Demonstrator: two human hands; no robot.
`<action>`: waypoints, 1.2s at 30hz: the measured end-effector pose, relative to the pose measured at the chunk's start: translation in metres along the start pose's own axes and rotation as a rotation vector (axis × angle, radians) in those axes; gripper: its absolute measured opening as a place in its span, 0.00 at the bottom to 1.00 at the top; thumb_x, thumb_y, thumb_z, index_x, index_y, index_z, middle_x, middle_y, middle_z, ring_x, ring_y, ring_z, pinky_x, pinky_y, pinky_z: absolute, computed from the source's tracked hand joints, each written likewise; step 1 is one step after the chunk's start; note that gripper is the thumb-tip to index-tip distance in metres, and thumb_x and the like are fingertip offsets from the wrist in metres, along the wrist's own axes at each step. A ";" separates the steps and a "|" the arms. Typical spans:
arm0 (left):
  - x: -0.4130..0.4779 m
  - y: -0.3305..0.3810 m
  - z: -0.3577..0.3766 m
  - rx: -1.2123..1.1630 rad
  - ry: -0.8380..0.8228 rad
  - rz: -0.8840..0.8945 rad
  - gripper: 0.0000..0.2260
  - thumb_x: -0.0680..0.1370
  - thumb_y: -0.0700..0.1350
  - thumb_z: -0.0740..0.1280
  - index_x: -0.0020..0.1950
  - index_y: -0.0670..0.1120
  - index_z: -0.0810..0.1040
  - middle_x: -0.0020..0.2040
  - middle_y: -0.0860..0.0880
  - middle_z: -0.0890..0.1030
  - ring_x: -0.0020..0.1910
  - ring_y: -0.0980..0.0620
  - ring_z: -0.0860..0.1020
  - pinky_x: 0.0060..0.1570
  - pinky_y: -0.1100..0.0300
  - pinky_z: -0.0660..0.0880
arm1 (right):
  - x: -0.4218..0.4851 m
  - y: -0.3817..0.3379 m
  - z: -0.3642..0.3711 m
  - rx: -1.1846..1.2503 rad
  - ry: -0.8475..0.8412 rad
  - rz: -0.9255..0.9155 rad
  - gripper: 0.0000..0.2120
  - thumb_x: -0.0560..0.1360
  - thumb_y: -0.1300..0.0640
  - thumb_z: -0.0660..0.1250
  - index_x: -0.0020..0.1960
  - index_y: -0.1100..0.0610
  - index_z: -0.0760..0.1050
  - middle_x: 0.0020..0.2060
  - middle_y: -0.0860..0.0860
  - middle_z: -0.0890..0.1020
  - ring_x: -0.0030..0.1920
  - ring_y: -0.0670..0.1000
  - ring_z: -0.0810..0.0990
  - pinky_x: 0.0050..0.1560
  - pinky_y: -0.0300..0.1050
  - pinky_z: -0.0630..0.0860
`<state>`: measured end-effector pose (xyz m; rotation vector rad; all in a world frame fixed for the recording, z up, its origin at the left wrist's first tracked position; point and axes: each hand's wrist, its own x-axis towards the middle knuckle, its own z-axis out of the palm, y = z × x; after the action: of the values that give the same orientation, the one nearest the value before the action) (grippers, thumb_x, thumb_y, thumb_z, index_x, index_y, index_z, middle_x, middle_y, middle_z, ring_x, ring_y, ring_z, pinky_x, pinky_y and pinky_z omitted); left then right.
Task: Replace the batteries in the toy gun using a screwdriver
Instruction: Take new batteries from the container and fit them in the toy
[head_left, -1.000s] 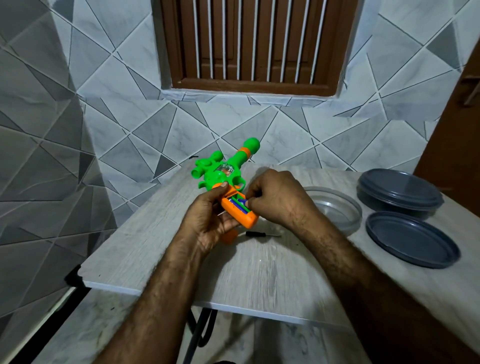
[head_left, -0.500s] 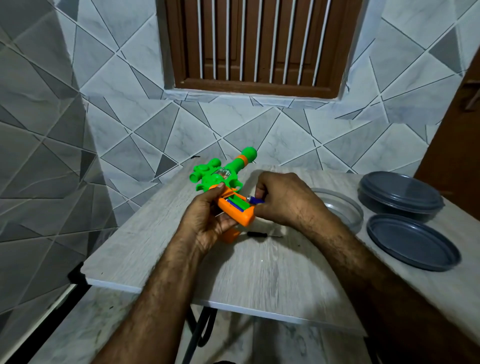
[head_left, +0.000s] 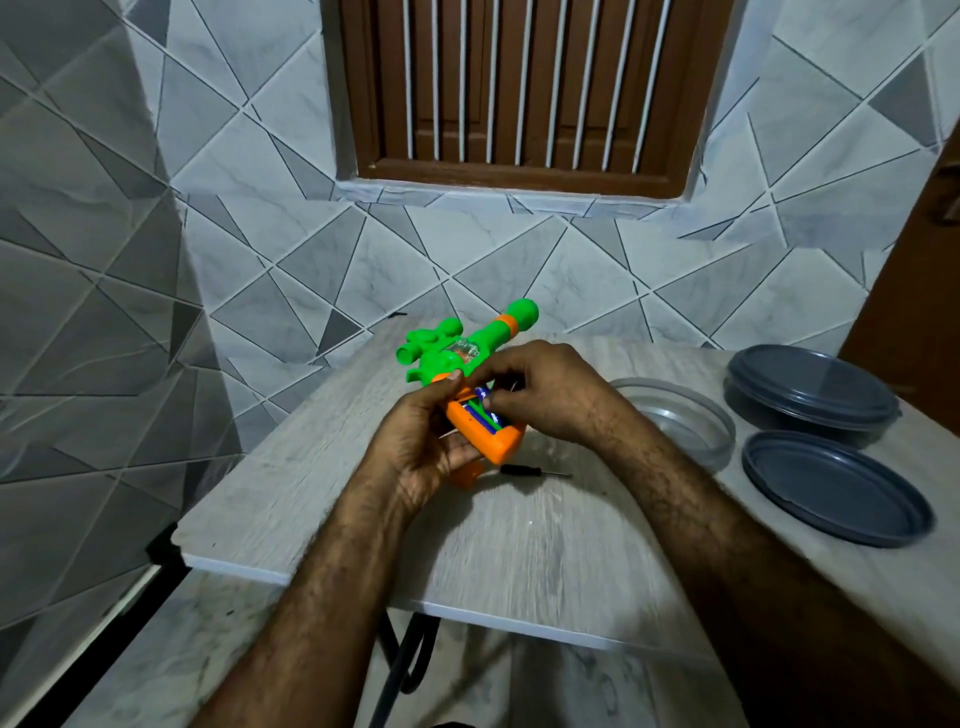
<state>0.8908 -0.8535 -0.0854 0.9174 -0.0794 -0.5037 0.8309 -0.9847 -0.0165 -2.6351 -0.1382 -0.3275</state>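
Closest to me is the pale wood-grain table (head_left: 519, 561). The screwdriver (head_left: 524, 471) lies flat on it, just on my side of the right hand and touching neither hand, so I judge the unscrewing step is over for now.

My left hand (head_left: 426, 452) is wrapped round the orange grip of the toy gun (head_left: 493, 441), thumb over the top, holding it tilted off the table with the open battery bay facing up. A small orange piece pokes out beneath that palm; I cannot tell whether it is the loose cover or part of the grip.

My right hand (head_left: 545, 395) sits just past the left, fingers curled down into the bay and pinching the end of a blue battery (head_left: 480, 408) that lies in the slot.

The gun looks like thin, hollow moulded plastic: light, stiff and a little slick. I would hold it by the chunky grip, not the green barrel that sticks out beyond both hands, and squeeze only gently. The battery is small, smooth and likely to roll, so it should be taken by its ends.

Right of the right hand stand a clear dish (head_left: 691, 415), a loose grey lid (head_left: 831, 488) and a lidded grey container (head_left: 810, 389). Beyond everything are the tiled wall (head_left: 260, 234) and a barred wooden window (head_left: 519, 88).
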 end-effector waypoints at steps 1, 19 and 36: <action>0.000 0.000 0.000 0.005 0.005 -0.004 0.12 0.79 0.44 0.66 0.60 0.42 0.77 0.51 0.40 0.81 0.43 0.46 0.82 0.43 0.45 0.81 | 0.001 0.001 0.000 -0.023 -0.032 -0.003 0.15 0.73 0.57 0.70 0.59 0.47 0.82 0.52 0.50 0.85 0.50 0.47 0.81 0.49 0.39 0.74; -0.002 -0.002 -0.003 0.003 0.003 -0.014 0.07 0.80 0.44 0.64 0.52 0.41 0.78 0.36 0.44 0.84 0.32 0.49 0.84 0.30 0.52 0.82 | 0.005 0.003 0.014 -0.251 -0.029 -0.037 0.13 0.74 0.53 0.69 0.59 0.47 0.81 0.53 0.53 0.83 0.56 0.54 0.79 0.56 0.47 0.76; 0.007 0.014 -0.018 0.068 0.067 0.062 0.08 0.79 0.46 0.65 0.53 0.42 0.78 0.45 0.43 0.82 0.37 0.49 0.84 0.32 0.51 0.82 | 0.005 0.015 0.014 0.050 -0.021 -0.017 0.13 0.75 0.59 0.69 0.57 0.47 0.83 0.55 0.46 0.85 0.56 0.46 0.80 0.57 0.38 0.73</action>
<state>0.9076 -0.8364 -0.0862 0.9949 -0.0641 -0.4144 0.8412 -0.9913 -0.0335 -2.5896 -0.1733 -0.2981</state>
